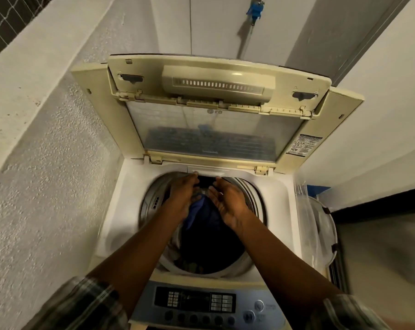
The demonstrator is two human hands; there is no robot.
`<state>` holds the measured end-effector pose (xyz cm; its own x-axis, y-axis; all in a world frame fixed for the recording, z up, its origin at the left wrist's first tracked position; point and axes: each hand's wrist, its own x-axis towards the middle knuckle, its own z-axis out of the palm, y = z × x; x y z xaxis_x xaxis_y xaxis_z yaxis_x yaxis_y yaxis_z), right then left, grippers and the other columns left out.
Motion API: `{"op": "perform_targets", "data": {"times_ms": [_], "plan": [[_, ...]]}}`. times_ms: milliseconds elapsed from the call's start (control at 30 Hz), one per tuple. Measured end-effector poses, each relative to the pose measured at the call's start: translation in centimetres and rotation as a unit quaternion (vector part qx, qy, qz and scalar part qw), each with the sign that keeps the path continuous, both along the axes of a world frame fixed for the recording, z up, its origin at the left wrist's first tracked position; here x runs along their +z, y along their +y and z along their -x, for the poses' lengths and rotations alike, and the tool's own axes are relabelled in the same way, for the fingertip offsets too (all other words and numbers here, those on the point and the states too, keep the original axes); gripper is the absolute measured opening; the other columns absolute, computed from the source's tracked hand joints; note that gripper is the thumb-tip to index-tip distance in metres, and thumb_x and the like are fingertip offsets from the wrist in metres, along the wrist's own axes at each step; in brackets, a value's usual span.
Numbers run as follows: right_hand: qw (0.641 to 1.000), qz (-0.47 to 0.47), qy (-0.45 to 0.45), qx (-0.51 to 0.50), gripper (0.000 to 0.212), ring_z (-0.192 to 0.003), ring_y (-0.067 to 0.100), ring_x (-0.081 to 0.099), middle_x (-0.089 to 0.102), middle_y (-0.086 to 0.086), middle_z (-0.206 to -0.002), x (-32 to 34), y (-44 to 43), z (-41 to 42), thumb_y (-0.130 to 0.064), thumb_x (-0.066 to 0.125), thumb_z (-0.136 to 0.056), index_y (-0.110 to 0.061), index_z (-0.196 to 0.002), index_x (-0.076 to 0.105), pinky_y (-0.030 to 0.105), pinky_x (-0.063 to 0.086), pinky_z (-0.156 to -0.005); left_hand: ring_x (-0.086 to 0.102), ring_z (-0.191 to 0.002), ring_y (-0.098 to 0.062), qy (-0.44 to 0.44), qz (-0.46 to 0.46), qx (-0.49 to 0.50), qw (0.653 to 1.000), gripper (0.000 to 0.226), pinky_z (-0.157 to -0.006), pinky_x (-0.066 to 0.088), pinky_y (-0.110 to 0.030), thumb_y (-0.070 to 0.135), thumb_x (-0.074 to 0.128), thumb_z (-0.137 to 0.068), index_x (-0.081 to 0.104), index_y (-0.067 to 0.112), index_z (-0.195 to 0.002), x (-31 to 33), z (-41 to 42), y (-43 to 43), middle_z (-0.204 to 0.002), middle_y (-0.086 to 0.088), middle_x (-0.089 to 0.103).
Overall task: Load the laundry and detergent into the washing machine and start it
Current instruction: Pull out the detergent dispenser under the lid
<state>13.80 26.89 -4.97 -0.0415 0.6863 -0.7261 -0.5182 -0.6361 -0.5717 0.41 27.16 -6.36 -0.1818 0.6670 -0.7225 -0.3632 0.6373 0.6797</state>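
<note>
Two bare hands reach out over the open drum of a top-loading washing machine [120, 210], seen from above by a head-worn camera. The left hand [181, 198] is turned back-up with its fingers extended toward the far rim of the opening, and the right hand [228, 203] faces it palm-inward, fingers spread and loosely curved; neither appears to be gripping anything, though motion blur softens the left one. Between and below them lies the laundry [201, 208], a dark heap with a blue garment uppermost, sitting inside the drum [251, 198] and seemingly close beneath the palms. Both forearms stretch forward from plaid sleeves at the bottom corners. The hinged lid [213, 132] stands folded upright at the back, and the control panel [197, 301] with its buttons sits at the near edge, untouched. No detergent can be seen anywhere in view. Several things could go wrong from here: cloth left bunched high or draped over the rim could catch when the lid comes down, a lopsided heap could unbalance the spin, and the propped lid could drop onto the wrists if knocked. A clear plastic container [321, 234] stands just beside the machine on the right; its contents cannot be made out. Starting the cycle without soap is a further risk.
</note>
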Motion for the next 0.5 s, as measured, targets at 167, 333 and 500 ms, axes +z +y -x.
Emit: {"op": "perform_targets", "data": {"times_ms": [167,333,500], "plan": [[0.997,0.042,0.026,-0.055,0.017,-0.075,0.016,0.064,0.065,0.009,-0.091,-1.6,1.6,0.8,-0.019,0.065,-0.102,-0.004,-0.110,0.065,0.025,0.060,-0.069,0.068,-0.091,-0.025,-0.056,0.025,0.035,0.998,0.033,-0.096,0.059,-0.047,0.036,0.063,-0.100,0.067,0.006,-0.114,-1.2,-1.1,1.7,-0.117,-0.015,0.070],[0.994,0.040,0.050,-0.087,0.017,-0.065,0.012,0.066,0.067,0.009,-0.087,-2.0,2.5,0.4,-0.022,0.061,-0.105,-0.005,-0.106,0.065,0.020,0.058,-0.052,0.069,-0.070,-0.017,-0.077,0.020,0.069,0.994,0.039,-0.051,0.054,-0.024,0.037,0.059,-0.102,0.067,0.003,-0.122,-1.5,-1.4,2.1,-0.097,-0.011,0.074],[0.990,0.043,0.068,-0.114,0.016,-0.063,0.011,0.066,0.068,0.007,-0.081,-2.8,2.6,0.1,-0.020,0.067,-0.101,-0.004,-0.106,0.067,0.019,0.061,-0.058,0.064,-0.074,-0.017,-0.094,0.009,0.105,0.990,0.031,-0.057,0.052,-0.027,0.034,0.064,-0.099,0.067,0.009,-0.117,-2.1,-2.0,2.1,-0.094,-0.008,0.070]]}}
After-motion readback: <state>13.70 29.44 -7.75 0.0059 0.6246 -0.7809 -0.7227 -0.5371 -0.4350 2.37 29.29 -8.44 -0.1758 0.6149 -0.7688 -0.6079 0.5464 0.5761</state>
